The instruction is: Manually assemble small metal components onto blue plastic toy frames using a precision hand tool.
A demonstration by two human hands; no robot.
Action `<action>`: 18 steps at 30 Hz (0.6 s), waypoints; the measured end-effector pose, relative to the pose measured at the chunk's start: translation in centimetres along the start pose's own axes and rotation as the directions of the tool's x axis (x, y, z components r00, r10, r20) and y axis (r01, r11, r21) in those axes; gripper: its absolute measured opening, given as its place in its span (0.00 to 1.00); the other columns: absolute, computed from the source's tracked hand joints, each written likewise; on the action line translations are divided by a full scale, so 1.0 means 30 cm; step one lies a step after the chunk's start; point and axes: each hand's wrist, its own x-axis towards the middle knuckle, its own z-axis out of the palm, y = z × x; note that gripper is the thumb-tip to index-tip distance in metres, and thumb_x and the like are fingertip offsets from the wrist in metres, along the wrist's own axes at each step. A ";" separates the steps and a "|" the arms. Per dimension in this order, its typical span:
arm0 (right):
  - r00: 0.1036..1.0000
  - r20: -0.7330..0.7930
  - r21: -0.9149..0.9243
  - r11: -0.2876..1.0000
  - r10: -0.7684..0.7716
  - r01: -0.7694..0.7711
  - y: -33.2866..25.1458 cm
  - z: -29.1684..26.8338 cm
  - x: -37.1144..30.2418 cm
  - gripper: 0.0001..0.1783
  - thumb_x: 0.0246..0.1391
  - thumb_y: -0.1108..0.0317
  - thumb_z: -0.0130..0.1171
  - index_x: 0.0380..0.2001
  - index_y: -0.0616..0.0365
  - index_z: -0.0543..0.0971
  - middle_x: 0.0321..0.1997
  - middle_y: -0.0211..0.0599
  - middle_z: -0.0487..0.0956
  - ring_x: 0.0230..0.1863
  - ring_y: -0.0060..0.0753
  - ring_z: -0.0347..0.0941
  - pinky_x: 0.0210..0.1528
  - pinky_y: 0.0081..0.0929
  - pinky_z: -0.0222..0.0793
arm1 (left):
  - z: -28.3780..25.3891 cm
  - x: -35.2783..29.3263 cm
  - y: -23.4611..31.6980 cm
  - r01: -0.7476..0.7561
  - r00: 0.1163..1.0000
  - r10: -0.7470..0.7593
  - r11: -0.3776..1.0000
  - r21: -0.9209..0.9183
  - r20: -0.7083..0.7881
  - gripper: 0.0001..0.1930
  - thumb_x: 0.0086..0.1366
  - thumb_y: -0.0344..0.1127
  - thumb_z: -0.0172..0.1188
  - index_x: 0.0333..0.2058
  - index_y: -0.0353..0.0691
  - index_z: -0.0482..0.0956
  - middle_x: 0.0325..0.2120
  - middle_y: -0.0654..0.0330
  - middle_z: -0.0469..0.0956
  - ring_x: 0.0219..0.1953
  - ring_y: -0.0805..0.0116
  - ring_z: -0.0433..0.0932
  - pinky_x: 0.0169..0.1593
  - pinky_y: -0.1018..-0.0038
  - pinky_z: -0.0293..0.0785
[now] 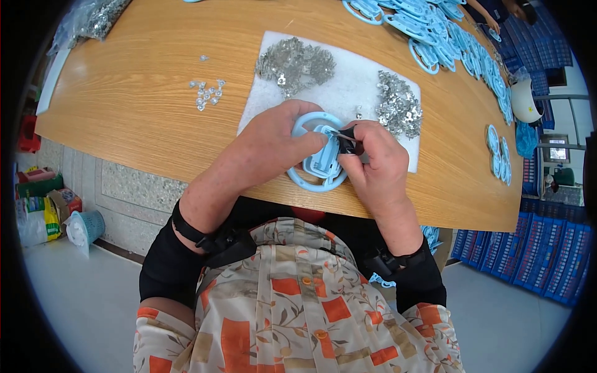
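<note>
Over the table's near edge, my left hand (277, 140) is closed on the rim of a light blue oval plastic part (323, 177), its thumb pressing on the middle piece. From the other side, my right hand (379, 161) is closed on a small dark tool (348, 142) with a thin metal tip. That tip touches the upper middle of the blue part. My fingers partly cover the tool, so its exact kind is hidden. Just beyond lies a white foam sheet (348, 74) bearing a heap of thin metal clips (295, 65) and a heap of shinier metal pieces (399, 104).
Several small silver pieces (208, 93) lie loose on the wooden table (143, 118). Light blue plastic parts (429, 31) pile up at the far right, with a few more (497, 155) near the right edge. Blue crates (528, 255) stand on the floor; another person's hand (493, 26) shows far right.
</note>
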 end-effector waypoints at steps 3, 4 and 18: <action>0.996 0.013 -0.159 0.984 -0.084 0.084 -0.009 -0.007 0.003 0.14 0.41 0.75 0.66 0.34 0.58 0.76 0.37 0.38 0.80 0.34 0.43 0.79 0.34 0.33 0.75 | 0.001 -0.003 0.005 0.011 1.000 -0.011 1.000 0.012 0.005 0.23 0.64 0.31 0.58 0.57 0.29 0.68 0.43 0.59 0.79 0.43 0.74 0.78 0.47 0.77 0.76; 0.997 0.042 -0.138 0.988 -0.060 0.065 -0.020 -0.021 0.009 0.13 0.42 0.75 0.65 0.34 0.58 0.76 0.38 0.38 0.81 0.35 0.43 0.79 0.35 0.33 0.75 | -0.001 -0.002 0.004 -0.008 1.000 0.008 0.999 0.038 -0.001 0.23 0.64 0.31 0.58 0.57 0.29 0.68 0.43 0.59 0.79 0.43 0.75 0.78 0.47 0.77 0.76; 0.796 0.301 0.667 0.482 0.525 -0.569 -0.026 -0.070 -0.050 0.11 0.62 0.72 0.56 0.46 0.63 0.76 0.34 0.30 0.80 0.30 0.16 0.71 0.31 0.17 0.68 | 0.001 -0.052 0.050 0.056 0.997 -0.042 0.974 -0.219 0.068 0.23 0.65 0.29 0.57 0.59 0.34 0.68 0.43 0.63 0.78 0.45 0.77 0.77 0.48 0.79 0.75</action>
